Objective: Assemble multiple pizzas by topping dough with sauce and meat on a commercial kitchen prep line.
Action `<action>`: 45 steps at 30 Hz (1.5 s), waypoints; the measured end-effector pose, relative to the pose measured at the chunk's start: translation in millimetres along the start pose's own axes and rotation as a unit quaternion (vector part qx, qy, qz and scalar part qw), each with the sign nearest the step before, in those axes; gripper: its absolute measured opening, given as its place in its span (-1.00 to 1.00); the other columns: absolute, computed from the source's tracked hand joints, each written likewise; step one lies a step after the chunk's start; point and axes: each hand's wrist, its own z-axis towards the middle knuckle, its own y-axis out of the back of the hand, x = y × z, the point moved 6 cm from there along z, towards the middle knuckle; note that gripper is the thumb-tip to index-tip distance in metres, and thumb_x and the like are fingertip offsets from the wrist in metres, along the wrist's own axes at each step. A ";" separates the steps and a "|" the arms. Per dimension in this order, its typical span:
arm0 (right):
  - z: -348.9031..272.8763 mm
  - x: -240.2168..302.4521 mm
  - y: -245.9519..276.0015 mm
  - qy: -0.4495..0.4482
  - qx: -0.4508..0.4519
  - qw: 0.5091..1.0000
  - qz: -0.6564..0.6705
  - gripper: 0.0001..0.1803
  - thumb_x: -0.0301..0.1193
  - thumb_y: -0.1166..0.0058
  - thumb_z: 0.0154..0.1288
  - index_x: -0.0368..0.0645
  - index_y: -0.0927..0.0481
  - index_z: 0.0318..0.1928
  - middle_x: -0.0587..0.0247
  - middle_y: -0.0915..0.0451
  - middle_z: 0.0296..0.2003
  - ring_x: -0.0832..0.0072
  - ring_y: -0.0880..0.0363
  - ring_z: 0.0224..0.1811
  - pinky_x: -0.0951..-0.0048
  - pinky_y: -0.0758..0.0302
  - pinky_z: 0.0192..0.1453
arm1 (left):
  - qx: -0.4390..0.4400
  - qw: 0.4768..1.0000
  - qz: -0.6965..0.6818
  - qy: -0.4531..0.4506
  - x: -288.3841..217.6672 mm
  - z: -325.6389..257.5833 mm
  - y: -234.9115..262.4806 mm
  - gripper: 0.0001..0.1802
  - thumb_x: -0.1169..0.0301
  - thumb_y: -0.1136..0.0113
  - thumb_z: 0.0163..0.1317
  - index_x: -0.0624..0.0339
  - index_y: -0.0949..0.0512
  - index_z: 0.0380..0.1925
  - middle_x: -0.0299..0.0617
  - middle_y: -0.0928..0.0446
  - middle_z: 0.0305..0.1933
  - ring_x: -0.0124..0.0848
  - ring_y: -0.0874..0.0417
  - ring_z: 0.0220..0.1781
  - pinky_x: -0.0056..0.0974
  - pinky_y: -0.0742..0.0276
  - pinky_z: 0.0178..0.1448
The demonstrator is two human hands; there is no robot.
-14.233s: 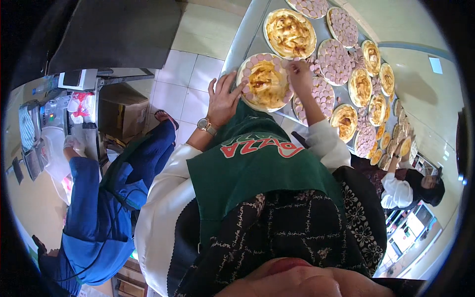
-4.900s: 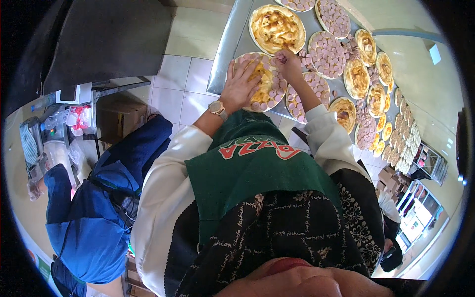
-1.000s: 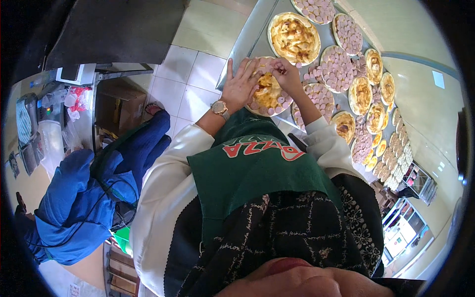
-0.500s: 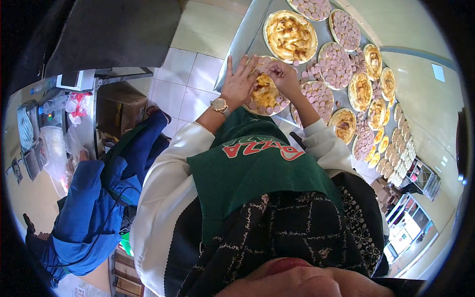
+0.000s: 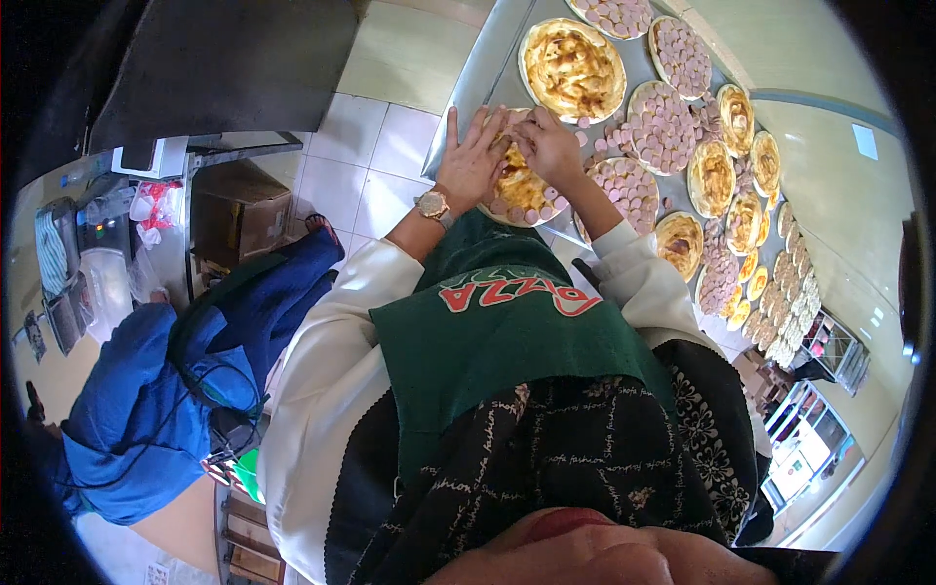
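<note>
A round pizza with a browned yellow top and pink sausage slices round its rim lies at the near edge of the metal table. Over its far left side, my left hand rests with the fingers stretched out and spread. My right hand is closed in a pinch over the far side of the same pizza, its fingertips meeting my left thumb and index finger. Whatever is between the right fingertips is hidden. Loose sausage slices lie just right of that hand.
Several more pizzas, some covered in sausage slices, some plain and browned, fill the metal table to the right. On the left, a person in blue bends near a shelf with a cardboard box. A dark panel stands far left.
My right hand has shifted slightly left, its fingertips now against my left hand. The left hand stays in place. The person in blue has moved a little lower and left.
</note>
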 end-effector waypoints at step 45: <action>-53.7 -86.8 40.7 -0.369 -0.051 0.804 0.463 -0.79 -0.35 -0.15 0.33 -0.12 -0.69 -0.09 0.30 -0.62 -0.34 0.46 -0.63 -0.33 0.42 -0.56 -0.26 | -0.083 0.980 -0.112 0.142 47.9 -70.7 21.0 -0.63 0.13 -0.19 0.31 -0.11 -0.65 0.08 -0.13 -0.23 0.49 -0.09 -0.13 0.53 0.35 0.31 0.52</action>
